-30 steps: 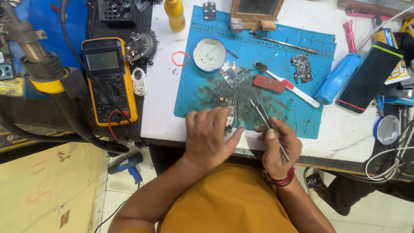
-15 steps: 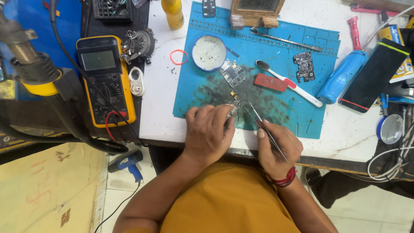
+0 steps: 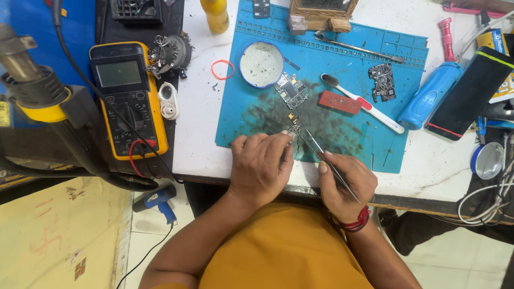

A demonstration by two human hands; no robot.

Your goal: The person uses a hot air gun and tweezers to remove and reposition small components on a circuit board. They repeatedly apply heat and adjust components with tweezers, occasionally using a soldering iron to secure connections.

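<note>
Two hands work at the near edge of the bench (image 3: 203, 134), and we have little room there: the blue mat (image 3: 342, 64) ends just short of the bench's front lip, and our wrists hang over that lip above the yellow shirt. Our left hand (image 3: 262, 166) lies palm down on the mat's near-left corner, fingers curled, the fingertips pinching a small circuit part (image 3: 294, 130) against the mat. Our right hand (image 3: 342, 182) sits just beside it to the right, knuckles raised, closed around a pair of metal tweezers (image 3: 321, 155) that slant up and left so their tips meet the small circuit part. The two hands are near each other but not touching. Beyond them the middle of the mat is smudged dark and mostly open; farther back lie a larger circuit board (image 3: 290, 90), a round white dish (image 3: 261, 65), a red flat piece (image 3: 339, 102), a white toothbrush (image 3: 369, 107) and another dark board (image 3: 384, 82). To the right, a blue cylindrical bottle (image 3: 431, 96) and a black phone (image 3: 466, 93) crowd the mat's edge. To the left, bare white bench runs between the mat and a yellow multimeter (image 3: 128, 99), with a red rubber band (image 3: 223, 69) lying on it. A hot-air tool (image 3: 37, 96) stands at the far left, off the bench.
</note>
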